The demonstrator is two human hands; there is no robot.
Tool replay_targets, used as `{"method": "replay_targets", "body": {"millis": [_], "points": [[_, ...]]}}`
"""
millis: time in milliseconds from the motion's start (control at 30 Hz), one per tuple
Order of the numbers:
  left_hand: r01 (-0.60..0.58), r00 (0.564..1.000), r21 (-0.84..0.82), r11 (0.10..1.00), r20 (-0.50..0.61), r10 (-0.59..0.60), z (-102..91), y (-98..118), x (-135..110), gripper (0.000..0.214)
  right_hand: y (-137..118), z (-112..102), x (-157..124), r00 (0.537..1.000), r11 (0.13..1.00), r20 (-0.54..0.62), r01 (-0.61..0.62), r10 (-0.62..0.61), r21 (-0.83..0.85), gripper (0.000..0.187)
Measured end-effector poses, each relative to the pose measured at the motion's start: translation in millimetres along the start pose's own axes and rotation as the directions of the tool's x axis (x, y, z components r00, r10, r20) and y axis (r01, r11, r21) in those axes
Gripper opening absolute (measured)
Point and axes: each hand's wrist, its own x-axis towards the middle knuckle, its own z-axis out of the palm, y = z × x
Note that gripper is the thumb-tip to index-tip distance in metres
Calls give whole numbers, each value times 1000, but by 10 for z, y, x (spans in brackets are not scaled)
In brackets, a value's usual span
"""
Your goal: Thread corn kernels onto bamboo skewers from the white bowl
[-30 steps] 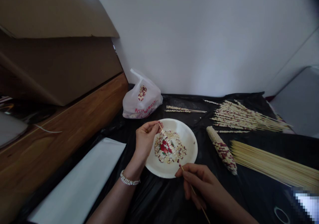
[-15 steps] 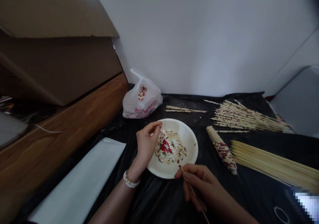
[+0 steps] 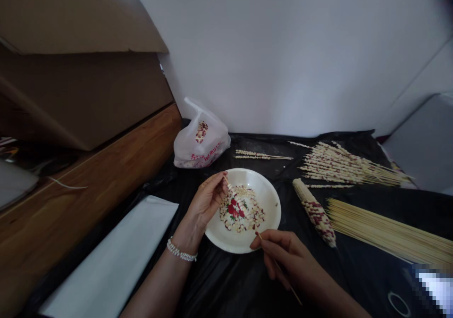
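A thin bamboo skewer [image 3: 227, 180] slants across the white bowl [image 3: 271, 200], its far tip pinched between the thumb and fingers of my left hand [image 3: 208, 197]. Pale corn kernels appear strung on it below that tip, though they blend with the loose kernels [image 3: 260, 214] in the bowl. My right hand [image 3: 283, 252] is closed on the skewer's lower part at the bowl's near rim, with the shaft's end sticking out under the palm. A dark red kernel [image 3: 256, 233] sits just beyond my right fingertips. Red flowers decorate the bowl's bottom.
A partly stripped corn cob [image 3: 314, 214] and bare skewers [image 3: 385, 228] lie right. Kernel-strung skewers [image 3: 336, 164] are piled behind them, with several more [image 3: 253, 154] behind the bowl. A plastic bag [image 3: 201, 143] holds kernels. Folded white sheet [image 3: 116, 256] and cardboard box [image 3: 88, 91] are left.
My left hand has turned, showing more of its palm side, and its wrist has shifted left. My right hand has moved very slightly right. Both keep hold of the skewer.
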Motion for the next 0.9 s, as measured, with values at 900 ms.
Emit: {"method": "replay_targets", "body": {"millis": [900], "points": [[-260,951,788,559,310,7,-20,-131,-94,13,-36,-36,23,996,999,-78,53,-53,3,41]]}}
